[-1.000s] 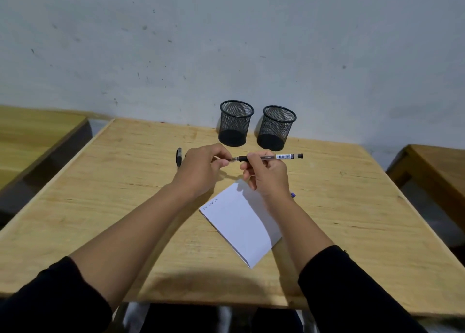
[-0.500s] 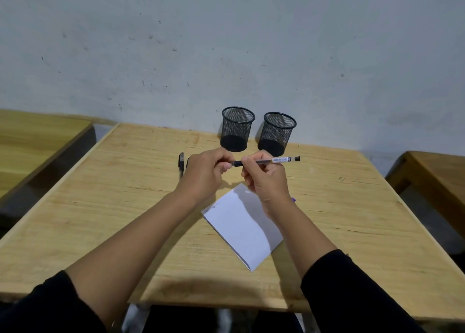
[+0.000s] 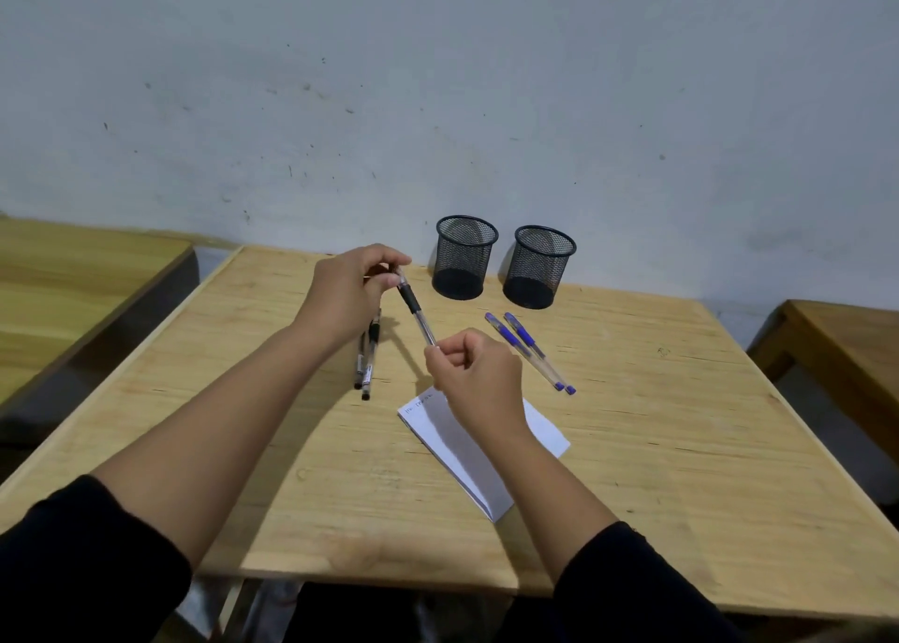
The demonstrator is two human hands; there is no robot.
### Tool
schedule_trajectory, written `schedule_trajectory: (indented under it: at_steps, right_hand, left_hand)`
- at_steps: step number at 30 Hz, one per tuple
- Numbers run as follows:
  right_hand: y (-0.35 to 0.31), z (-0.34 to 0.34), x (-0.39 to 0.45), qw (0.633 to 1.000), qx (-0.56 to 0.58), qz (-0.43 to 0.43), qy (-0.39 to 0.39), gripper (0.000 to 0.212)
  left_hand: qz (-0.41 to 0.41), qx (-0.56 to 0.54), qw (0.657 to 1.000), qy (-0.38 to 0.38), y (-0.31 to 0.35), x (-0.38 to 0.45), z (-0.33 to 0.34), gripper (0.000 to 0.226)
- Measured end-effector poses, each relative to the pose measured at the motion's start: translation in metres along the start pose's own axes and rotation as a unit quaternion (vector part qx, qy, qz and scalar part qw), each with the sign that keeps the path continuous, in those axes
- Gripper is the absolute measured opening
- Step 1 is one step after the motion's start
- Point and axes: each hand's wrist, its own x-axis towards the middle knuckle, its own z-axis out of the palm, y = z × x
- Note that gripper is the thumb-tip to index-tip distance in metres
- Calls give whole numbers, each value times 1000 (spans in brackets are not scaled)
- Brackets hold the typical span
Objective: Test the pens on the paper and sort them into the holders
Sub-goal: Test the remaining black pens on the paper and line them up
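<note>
A clear pen with a black grip (image 3: 416, 314) is held in the air between both hands. My left hand (image 3: 352, 292) pinches its tip end and my right hand (image 3: 474, 375) grips its rear end. Below my right hand lies a white paper pad (image 3: 462, 453) with a little writing at its top corner. Two black pens (image 3: 367, 358) lie on the table under my left forearm. Two blue pens (image 3: 528, 350) lie to the right of my right hand. Two black mesh holders stand at the back: the left holder (image 3: 466, 257) and the right holder (image 3: 540, 267).
The wooden table (image 3: 656, 448) reaches the grey wall behind. Another wooden desk (image 3: 73, 277) stands on the left and a third desk (image 3: 846, 341) on the right, each separated from the table by a gap.
The pen has swung from level to slanted, its rear end now down toward me. My right hand slid to that rear end and drew back, which uncovers the blue pens. My left hand rose.
</note>
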Motion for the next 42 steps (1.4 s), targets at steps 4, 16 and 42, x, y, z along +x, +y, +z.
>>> schedule_trajectory:
  at_steps: [4, 16, 42]
  right_hand:
    - [-6, 18, 1, 999, 3, 16, 35, 11]
    - [-1, 72, 19, 986, -93, 122, 65, 19]
    - [8, 79, 33, 963, -268, 16, 9, 29]
  left_hand:
    - [-37, 24, 998, 41, -16, -7, 1, 32]
    - [-144, 213, 966, 6, -94, -41, 19, 43]
    - [-135, 265, 954, -33, -95, -41, 23, 47]
